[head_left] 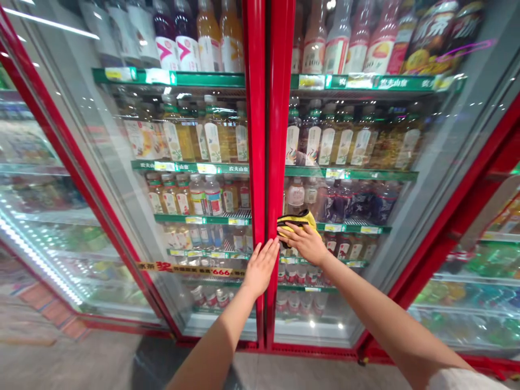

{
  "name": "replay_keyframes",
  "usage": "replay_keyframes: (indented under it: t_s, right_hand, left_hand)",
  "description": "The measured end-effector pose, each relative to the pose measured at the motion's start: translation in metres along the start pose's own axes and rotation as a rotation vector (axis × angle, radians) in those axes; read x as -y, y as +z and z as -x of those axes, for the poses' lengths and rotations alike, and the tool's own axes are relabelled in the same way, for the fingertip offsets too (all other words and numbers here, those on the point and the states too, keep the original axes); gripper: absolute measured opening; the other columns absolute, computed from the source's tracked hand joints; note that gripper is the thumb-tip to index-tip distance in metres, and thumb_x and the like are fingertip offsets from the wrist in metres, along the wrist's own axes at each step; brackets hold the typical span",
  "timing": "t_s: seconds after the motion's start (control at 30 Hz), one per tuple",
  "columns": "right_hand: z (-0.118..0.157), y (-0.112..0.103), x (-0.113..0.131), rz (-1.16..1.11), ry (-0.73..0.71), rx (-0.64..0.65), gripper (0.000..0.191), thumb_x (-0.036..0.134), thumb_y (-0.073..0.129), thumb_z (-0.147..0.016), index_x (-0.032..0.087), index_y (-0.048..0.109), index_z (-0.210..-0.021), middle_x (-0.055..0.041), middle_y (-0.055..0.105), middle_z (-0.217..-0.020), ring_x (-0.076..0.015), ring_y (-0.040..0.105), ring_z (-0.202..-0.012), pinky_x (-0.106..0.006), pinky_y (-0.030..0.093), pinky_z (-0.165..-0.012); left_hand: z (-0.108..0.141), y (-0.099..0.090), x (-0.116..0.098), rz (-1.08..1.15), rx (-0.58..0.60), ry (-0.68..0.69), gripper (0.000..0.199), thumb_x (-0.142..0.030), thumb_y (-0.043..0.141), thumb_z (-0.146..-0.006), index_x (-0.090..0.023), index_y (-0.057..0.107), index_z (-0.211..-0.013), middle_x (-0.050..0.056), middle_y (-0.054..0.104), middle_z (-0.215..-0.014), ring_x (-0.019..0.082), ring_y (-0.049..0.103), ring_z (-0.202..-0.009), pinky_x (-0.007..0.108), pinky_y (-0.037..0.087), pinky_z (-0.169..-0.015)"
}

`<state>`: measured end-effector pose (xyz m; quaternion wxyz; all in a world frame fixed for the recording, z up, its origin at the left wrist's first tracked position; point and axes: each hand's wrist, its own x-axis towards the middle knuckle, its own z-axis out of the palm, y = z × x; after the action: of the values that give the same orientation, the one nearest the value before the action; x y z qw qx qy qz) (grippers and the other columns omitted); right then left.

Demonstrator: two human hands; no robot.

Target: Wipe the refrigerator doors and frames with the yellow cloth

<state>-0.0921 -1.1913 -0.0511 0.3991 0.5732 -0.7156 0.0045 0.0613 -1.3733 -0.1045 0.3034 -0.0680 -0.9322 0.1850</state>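
Observation:
My left hand (pixel 261 268) lies flat against the glass of a refrigerated drinks cabinet door (pixel 227 309), right beside the red door frame (pixel 255 135), and holds nothing. My right hand (pixel 306 242) presses a folded yellow cloth (pixel 297 221) on the glass of the neighbouring door (pixel 312 325), just past the central frame. The cloth's dark underside shows at its edge. The hands are a short way apart, with the red frame between them.
Behind the glass, green-edged shelves hold rows of bottled drinks (pixel 215 135) with price tags. Further cabinet doors with red frames stand to both sides. A grey floor (pixel 260 368) runs along the base of the cabinets.

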Motion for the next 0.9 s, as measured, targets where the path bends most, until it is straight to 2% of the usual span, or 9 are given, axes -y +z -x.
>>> replay_keyframes:
  t_s: [0.13, 0.23, 0.3, 0.37, 0.47, 0.6, 0.73, 0.8, 0.9]
  right_hand:
    - [-0.012, -0.033, -0.025, 0.042, 0.312, -0.113, 0.061, 0.027, 0.043, -0.103, 0.04, 0.025, -0.16, 0.0034, 0.03, -0.167, -0.0264, 0.021, -0.155, -0.052, 0.019, -0.118]
    - [0.01, -0.027, -0.011, 0.052, 0.489, -0.114, 0.062, 0.027, 0.044, -0.102, 0.039, 0.027, -0.16, -0.0006, 0.029, -0.167, -0.0319, 0.018, -0.155, -0.057, 0.02, -0.116]
    - [0.028, -0.011, 0.006, 0.032, 0.442, -0.055, 0.065, 0.02, 0.044, -0.099, 0.038, 0.029, -0.159, -0.0004, 0.031, -0.166, -0.032, 0.022, -0.154, -0.057, 0.024, -0.114]
    - [0.036, 0.002, 0.015, -0.011, 0.274, 0.022, 0.067, 0.015, 0.045, -0.096, 0.038, 0.032, -0.158, 0.0018, 0.035, -0.165, -0.028, 0.028, -0.152, -0.053, 0.028, -0.114]
    - [0.022, -0.005, 0.001, -0.053, 0.118, 0.068, 0.065, 0.015, 0.044, -0.097, 0.036, 0.035, -0.157, 0.0045, 0.036, -0.164, -0.0224, 0.031, -0.151, -0.048, 0.029, -0.116]
    - [0.016, -0.038, -0.04, -0.037, 0.264, -0.002, 0.064, 0.021, 0.041, -0.1, 0.038, 0.025, -0.16, 0.0034, 0.028, -0.167, -0.024, 0.02, -0.156, -0.053, 0.025, -0.118]
    - [0.061, -0.035, -0.034, 0.006, 0.565, -0.017, 0.067, 0.022, 0.044, -0.098, 0.038, 0.026, -0.16, -0.002, 0.028, -0.167, -0.0336, 0.019, -0.156, -0.062, 0.028, -0.114]
    - [0.079, -0.022, -0.021, 0.004, 0.551, 0.021, 0.069, 0.016, 0.044, -0.095, 0.039, 0.03, -0.159, -0.0017, 0.03, -0.166, -0.0346, 0.022, -0.154, -0.064, 0.032, -0.111]
    - [0.076, -0.018, -0.021, -0.018, 0.386, 0.061, 0.072, 0.01, 0.043, -0.093, 0.04, 0.032, -0.158, 0.0022, 0.032, -0.165, -0.0298, 0.026, -0.153, -0.06, 0.034, -0.112]
  left_hand:
    - [-0.017, -0.017, 0.0, 0.001, -0.028, -0.046, 0.086, -0.008, 0.044, -0.085, -0.01, 0.007, -0.162, 0.009, 0.017, -0.17, 0.021, 0.012, -0.158, 0.045, 0.021, -0.128]
    - [-0.024, -0.027, -0.001, -0.007, -0.036, -0.066, 0.087, -0.007, 0.044, -0.084, -0.01, 0.007, -0.162, 0.009, 0.018, -0.17, 0.02, 0.012, -0.158, 0.045, 0.02, -0.128]
    - [-0.026, -0.032, 0.0, -0.016, -0.039, -0.08, 0.087, -0.006, 0.044, -0.083, -0.01, 0.008, -0.162, 0.009, 0.018, -0.17, 0.021, 0.013, -0.158, 0.046, 0.02, -0.128]
    - [-0.027, -0.035, 0.002, -0.025, -0.038, -0.075, 0.087, -0.006, 0.044, -0.082, -0.01, 0.011, -0.162, 0.009, 0.018, -0.17, 0.022, 0.013, -0.158, 0.046, 0.021, -0.128]
    - [-0.029, -0.04, 0.004, -0.036, -0.032, -0.055, 0.086, -0.007, 0.044, -0.081, -0.011, 0.014, -0.162, 0.009, 0.019, -0.17, 0.022, 0.014, -0.158, 0.046, 0.021, -0.128]
    - [-0.038, -0.046, 0.003, -0.044, -0.032, -0.084, 0.088, -0.008, 0.044, -0.08, -0.011, 0.013, -0.162, 0.009, 0.019, -0.17, 0.022, 0.015, -0.158, 0.045, 0.021, -0.128]
    - [-0.044, -0.052, 0.001, -0.059, -0.01, -0.119, 0.088, -0.011, 0.047, -0.08, -0.011, 0.016, -0.162, 0.009, 0.017, -0.17, 0.022, 0.013, -0.158, 0.044, 0.019, -0.129]
    - [-0.045, -0.055, 0.002, -0.071, -0.005, -0.139, 0.088, -0.013, 0.049, -0.079, -0.011, 0.018, -0.162, 0.01, 0.016, -0.17, 0.024, 0.012, -0.158, 0.046, 0.019, -0.129]
    - [-0.05, -0.06, 0.007, -0.085, -0.01, -0.117, 0.089, -0.014, 0.051, -0.079, -0.011, 0.019, -0.162, 0.01, 0.016, -0.17, 0.024, 0.012, -0.158, 0.046, 0.019, -0.129]
